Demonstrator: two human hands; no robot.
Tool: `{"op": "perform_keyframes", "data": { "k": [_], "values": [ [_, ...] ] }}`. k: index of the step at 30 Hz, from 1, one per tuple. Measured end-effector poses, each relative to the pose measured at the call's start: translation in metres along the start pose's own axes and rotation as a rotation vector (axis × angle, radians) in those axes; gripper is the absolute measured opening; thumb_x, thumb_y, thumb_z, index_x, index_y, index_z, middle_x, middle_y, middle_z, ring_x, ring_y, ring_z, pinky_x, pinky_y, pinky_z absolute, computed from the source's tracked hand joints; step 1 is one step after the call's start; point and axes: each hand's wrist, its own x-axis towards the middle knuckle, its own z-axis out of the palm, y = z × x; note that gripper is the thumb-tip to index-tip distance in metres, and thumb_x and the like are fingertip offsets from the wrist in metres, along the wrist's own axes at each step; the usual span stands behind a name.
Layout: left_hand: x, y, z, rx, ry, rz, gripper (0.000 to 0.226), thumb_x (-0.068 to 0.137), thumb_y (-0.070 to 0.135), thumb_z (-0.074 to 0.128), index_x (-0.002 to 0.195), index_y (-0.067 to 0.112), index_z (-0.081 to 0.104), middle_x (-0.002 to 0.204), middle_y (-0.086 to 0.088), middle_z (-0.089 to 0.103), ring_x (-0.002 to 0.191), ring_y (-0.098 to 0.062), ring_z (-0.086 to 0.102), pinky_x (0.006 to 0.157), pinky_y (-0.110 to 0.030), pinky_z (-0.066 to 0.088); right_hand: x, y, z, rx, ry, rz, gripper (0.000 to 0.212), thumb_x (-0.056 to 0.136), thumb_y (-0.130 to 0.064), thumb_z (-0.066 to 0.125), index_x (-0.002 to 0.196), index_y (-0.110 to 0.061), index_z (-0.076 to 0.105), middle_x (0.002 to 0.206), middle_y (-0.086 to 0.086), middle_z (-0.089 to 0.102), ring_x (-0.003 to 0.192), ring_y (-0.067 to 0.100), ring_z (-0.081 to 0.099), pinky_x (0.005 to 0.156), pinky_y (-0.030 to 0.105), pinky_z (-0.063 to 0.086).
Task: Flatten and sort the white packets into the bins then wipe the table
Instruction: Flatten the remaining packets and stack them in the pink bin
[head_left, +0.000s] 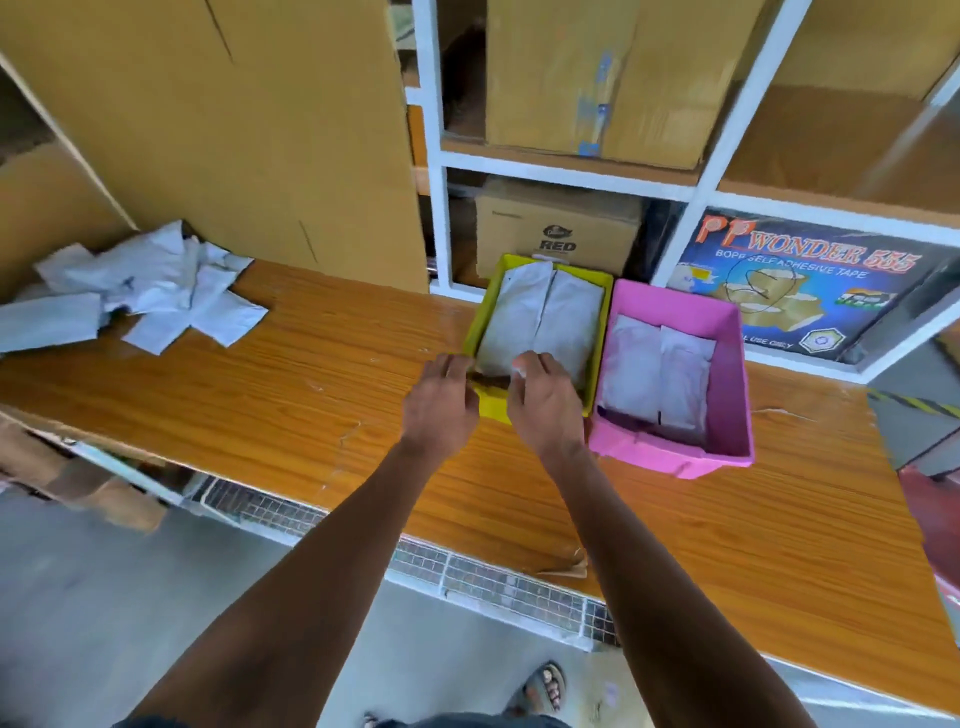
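A yellow bin (492, 406) stands on the wooden table (311, 374) and holds flat white packets (540, 317) side by side. A pink bin (675, 460) touches its right side and holds two more flat packets (654, 369). Both my hands are at the yellow bin's near rim. My left hand (441, 402) has curled fingers at the near left corner, on the edge of the top packet. My right hand (545, 402) curls its fingers over the same near edge. A heap of crumpled white packets (145, 293) lies at the table's far left.
Large cardboard sheets (234, 130) lean behind the table at the left. A white shelf rack (571, 176) with cardboard boxes and a blue tape carton (800, 291) stands right behind the bins. Bare tabletop lies between the heap and the bins.
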Motion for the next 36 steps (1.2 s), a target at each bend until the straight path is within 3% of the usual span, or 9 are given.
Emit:
{"op": "perform_keyframes", "data": {
  "k": [4, 12, 15, 19, 24, 29, 36],
  "values": [
    [-0.045, -0.081, -0.033, -0.005, -0.021, -0.126, 0.047, 0.096, 0.02, 0.057, 0.143, 0.021, 0.053, 0.134, -0.008, 0.054, 0.126, -0.033, 0.054, 0.085, -0.052, 0.056, -0.027, -0.07, 0.051, 0.06, -0.103, -0.019, 0.017, 0.098, -0.019, 0.055, 0.11, -0.014, 0.065, 0.109, 0.011, 0.063, 0.1, 0.036, 0.063, 0.074, 0.044, 0.055],
    [-0.152, -0.248, -0.098, 0.009, -0.009, -0.36, 0.049, 0.101, 0.021, 0.053, 0.149, 0.014, 0.047, 0.14, -0.013, 0.053, 0.127, -0.032, 0.054, 0.087, -0.052, 0.056, -0.089, -0.221, 0.162, 0.193, -0.364, -0.023, 0.018, 0.098, -0.021, 0.059, 0.113, -0.013, 0.067, 0.111, 0.011, 0.064, 0.092, 0.033, 0.064, 0.072, 0.042, 0.057],
    [-0.187, -0.303, -0.118, -0.022, -0.003, -0.476, 0.051, 0.1, 0.025, 0.052, 0.151, 0.016, 0.046, 0.144, -0.014, 0.052, 0.126, -0.036, 0.058, 0.092, -0.056, 0.058, -0.103, -0.272, 0.197, 0.174, -0.443, -0.093, 0.021, 0.1, -0.02, 0.058, 0.116, -0.01, 0.067, 0.112, 0.011, 0.063, 0.092, 0.028, 0.062, 0.068, 0.034, 0.05],
    [-0.211, -0.353, -0.141, -0.041, 0.018, -0.63, 0.053, 0.098, 0.02, 0.054, 0.151, 0.019, 0.046, 0.146, -0.011, 0.051, 0.127, -0.036, 0.057, 0.095, -0.055, 0.056, -0.104, -0.321, 0.24, 0.167, -0.49, -0.226, 0.014, 0.097, -0.016, 0.061, 0.109, -0.014, 0.068, 0.109, 0.009, 0.063, 0.095, 0.032, 0.063, 0.07, 0.043, 0.057],
    [-0.203, -0.411, -0.165, -0.035, 0.043, -0.696, 0.052, 0.099, 0.022, 0.055, 0.15, 0.018, 0.046, 0.142, -0.011, 0.051, 0.127, -0.036, 0.057, 0.094, -0.053, 0.054, -0.077, -0.368, 0.297, 0.147, -0.524, -0.344, 0.014, 0.097, -0.021, 0.063, 0.111, -0.017, 0.065, 0.11, 0.004, 0.063, 0.1, 0.022, 0.062, 0.074, 0.04, 0.06],
    [-0.16, -0.472, -0.186, -0.016, 0.052, -0.738, 0.05, 0.101, 0.024, 0.054, 0.15, 0.021, 0.046, 0.146, -0.01, 0.05, 0.134, -0.034, 0.051, 0.101, -0.055, 0.053, -0.03, -0.404, 0.361, 0.148, -0.536, -0.337, 0.022, 0.102, -0.027, 0.057, 0.119, -0.016, 0.065, 0.118, 0.005, 0.061, 0.109, 0.023, 0.059, 0.077, 0.039, 0.057],
    [-0.079, -0.548, -0.22, 0.028, 0.052, -0.753, 0.052, 0.101, 0.031, 0.056, 0.15, 0.021, 0.045, 0.145, -0.009, 0.051, 0.134, -0.032, 0.051, 0.102, -0.048, 0.052, 0.047, -0.448, 0.432, 0.179, -0.518, -0.346, 0.019, 0.094, -0.021, 0.061, 0.112, -0.018, 0.067, 0.115, 0.007, 0.063, 0.106, 0.03, 0.06, 0.08, 0.041, 0.052]
  ]
}}
